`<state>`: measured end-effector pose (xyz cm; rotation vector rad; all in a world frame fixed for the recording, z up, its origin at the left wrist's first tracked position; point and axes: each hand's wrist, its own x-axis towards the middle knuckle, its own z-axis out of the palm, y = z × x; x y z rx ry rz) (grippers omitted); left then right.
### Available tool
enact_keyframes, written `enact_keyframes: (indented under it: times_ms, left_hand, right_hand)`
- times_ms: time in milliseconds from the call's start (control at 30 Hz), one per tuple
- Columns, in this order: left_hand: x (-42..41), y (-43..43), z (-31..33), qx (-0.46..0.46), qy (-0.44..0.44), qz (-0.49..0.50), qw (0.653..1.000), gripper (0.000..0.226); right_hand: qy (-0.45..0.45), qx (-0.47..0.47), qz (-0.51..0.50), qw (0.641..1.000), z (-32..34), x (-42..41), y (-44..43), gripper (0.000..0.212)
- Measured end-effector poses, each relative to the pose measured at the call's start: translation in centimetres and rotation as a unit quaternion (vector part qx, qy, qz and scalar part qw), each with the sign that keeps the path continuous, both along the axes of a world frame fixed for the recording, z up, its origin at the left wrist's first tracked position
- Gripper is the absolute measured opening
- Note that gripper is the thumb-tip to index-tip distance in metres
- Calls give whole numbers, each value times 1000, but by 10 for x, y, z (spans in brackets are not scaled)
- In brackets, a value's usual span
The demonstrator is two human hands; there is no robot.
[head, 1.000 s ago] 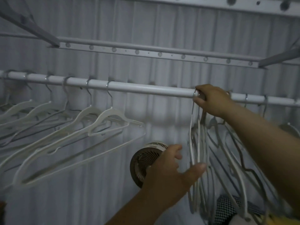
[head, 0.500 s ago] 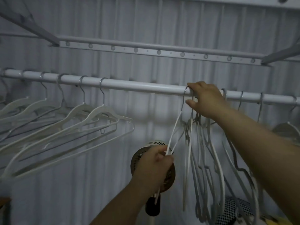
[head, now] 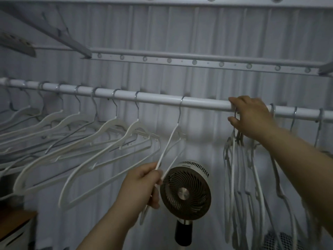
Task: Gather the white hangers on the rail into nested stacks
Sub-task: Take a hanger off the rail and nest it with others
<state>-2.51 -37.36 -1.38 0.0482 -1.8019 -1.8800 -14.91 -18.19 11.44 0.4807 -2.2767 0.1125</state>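
One nested stack of white plastic hangers point(head: 234, 177) hangs toward the right end of the white rail point(head: 203, 102), hooks gripped in my right hand point(head: 252, 118). My left hand point(head: 142, 186) grasps a single hanger point(head: 169, 141) mid-rail; several loose hangers point(head: 100, 134) leftward await stacking.

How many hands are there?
2. The left hand grips a hanger low down beside the fan; the right hand holds a stack at the rail.
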Motion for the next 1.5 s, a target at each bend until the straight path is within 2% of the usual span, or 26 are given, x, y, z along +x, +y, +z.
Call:
enact_keyframes:
  times_ms: [267,567,1033,1133,1233,1300,1400,1500]
  left_hand:
    - [10,-24,-3,5,-8,51,999,16]
    - [18,-34,-2,-25,-19,70,997,28]
    - [25,-37,0,-41,-24,94,994,19]
    - [27,-42,0,-65,-14,112,991,13]
    - [29,-52,-5,-124,-5,157,980,33]
    - [35,-55,-3,-149,15,176,973,33]
    - [42,-58,2,-168,55,154,972,22]
    - [46,-56,5,-193,97,117,969,21]
  right_hand:
    - [-3,-5,2,1000,0,1,-2,56]
    - [-5,-1,3,1000,1,3,-4,57]
    - [-15,10,-6,1000,2,1,-3,60]
    - [-23,10,-11,1000,5,0,-4,62]
    - [-26,5,-18,999,6,0,-7,64]
    - [-26,-4,-21,999,6,2,-9,65]
    - [-21,-14,-31,999,7,7,-13,65]
    - [-7,-23,-49,998,7,11,-16,61]
